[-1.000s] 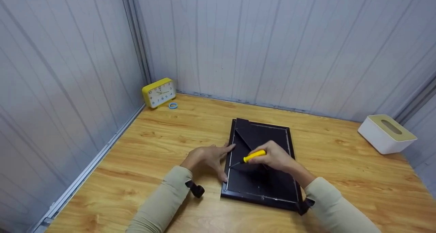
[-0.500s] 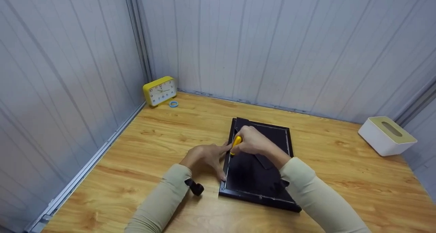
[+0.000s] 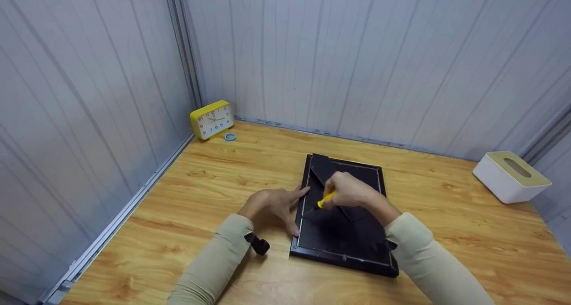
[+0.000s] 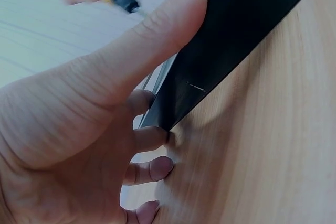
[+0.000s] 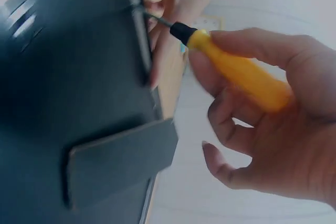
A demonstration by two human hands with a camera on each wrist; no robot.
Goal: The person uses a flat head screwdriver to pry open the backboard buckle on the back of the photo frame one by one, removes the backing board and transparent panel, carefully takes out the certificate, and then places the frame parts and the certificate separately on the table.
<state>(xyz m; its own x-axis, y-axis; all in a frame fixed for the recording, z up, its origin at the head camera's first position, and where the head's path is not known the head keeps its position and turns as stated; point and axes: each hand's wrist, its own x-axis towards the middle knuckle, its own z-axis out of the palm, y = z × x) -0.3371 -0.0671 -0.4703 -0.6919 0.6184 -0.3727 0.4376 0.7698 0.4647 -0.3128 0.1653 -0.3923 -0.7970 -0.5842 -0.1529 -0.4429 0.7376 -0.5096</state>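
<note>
A black picture frame (image 3: 332, 254) lies back side up on the wooden table, its flat stand (image 3: 321, 166) slanting across the backing. My left hand (image 3: 279, 204) rests against the frame's left edge, thumb and forefinger spread apart on the rim. In the left wrist view, its other fingers touch the side of the frame and the tabletop. With my right hand (image 3: 350, 190) I grip a screwdriver (image 5: 239, 74) by its yellow handle. The thin shaft points at the inner edge of the left rim, between my left thumb and forefinger. Whether the tip touches there is blurred.
A yellow alarm clock (image 3: 213, 120) stands in the back left corner, with a small blue ring (image 3: 230, 137) in front of it. A white tissue box (image 3: 511, 178) sits at the far right. Panelled walls (image 3: 285, 59) border the table.
The screwdriver swung upright over the left rim half a second ago, and now leans low again with my right hand drawn back to the right. My left hand stays on the edge.
</note>
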